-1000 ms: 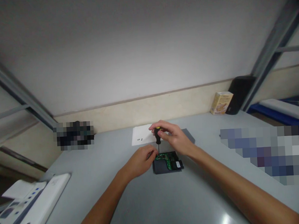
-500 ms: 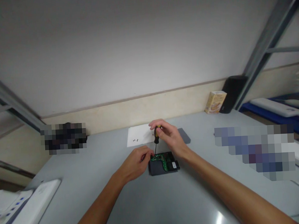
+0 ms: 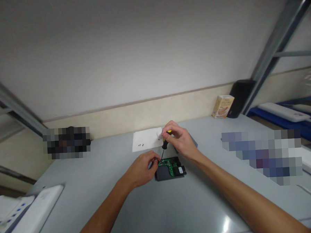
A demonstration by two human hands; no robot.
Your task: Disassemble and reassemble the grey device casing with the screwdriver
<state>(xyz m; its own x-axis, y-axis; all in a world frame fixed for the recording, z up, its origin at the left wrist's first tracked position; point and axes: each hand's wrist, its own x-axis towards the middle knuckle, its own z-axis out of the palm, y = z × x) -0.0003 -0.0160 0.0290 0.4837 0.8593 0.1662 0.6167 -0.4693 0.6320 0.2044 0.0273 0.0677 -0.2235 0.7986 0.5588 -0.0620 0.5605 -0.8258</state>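
Both hands work close together, low in the middle of the frame. The right hand [image 3: 181, 141] is closed around the handle of a screwdriver [image 3: 164, 144], whose shaft slants down toward the upper left corner of a green circuit board [image 3: 171, 169]. The left hand [image 3: 143, 169] is curled, its fingertips drawn together at that corner; whether they pinch anything cannot be told. The board sits in a dark casing [image 3: 163, 173], flat on the grey surface [image 3: 101, 175].

The tilt of the shaft is the likeliest source of trouble: pressed at that slant, the tip could ride out of a screw head, scratch the board or jab the nearby left fingertips. Held only at one corner, the casing could also turn under a twisting force. Just above, small dark pieces [image 3: 142, 145] lie loose on white paper [image 3: 146, 136]; a knock to the sheet could scatter them.
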